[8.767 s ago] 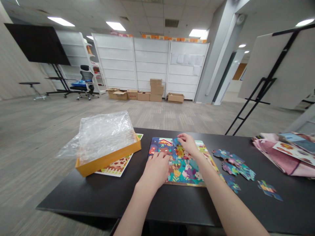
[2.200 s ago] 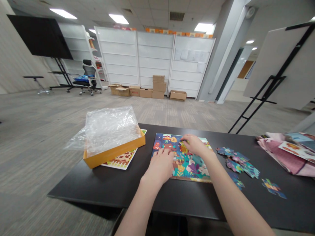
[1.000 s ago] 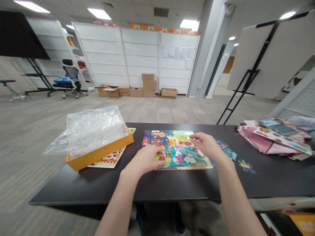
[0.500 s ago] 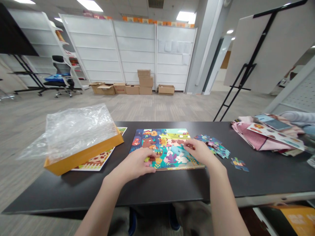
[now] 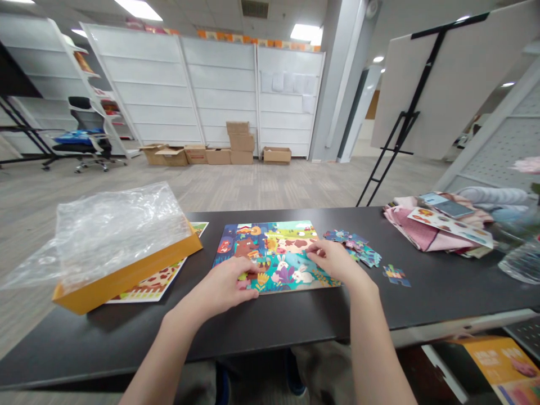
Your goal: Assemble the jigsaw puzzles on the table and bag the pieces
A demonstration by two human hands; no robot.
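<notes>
A colourful jigsaw puzzle with rabbits, a bear and a cow lies assembled flat on the black table in front of me. At its lower left edge my left hand rests with thumb and fingers apart, covering that corner. My right hand lies over the puzzle's right side, fingertips touching the surface beside the spotted cow. No piece shows between its slightly parted fingers. Just right of the puzzle is a heap of loose jigsaw pieces. A few joined pieces lie apart from it, farther right.
At left an orange box holding clear plastic wrap rests on a picture sheet. Folded pink cloths, a phone and a card sit at right, near a glass vase. The table's front edge runs before me.
The view has shifted slightly to the right. My right fingers have moved a little off the cow, whose brown spots now show. My left hand stays at the same corner.
</notes>
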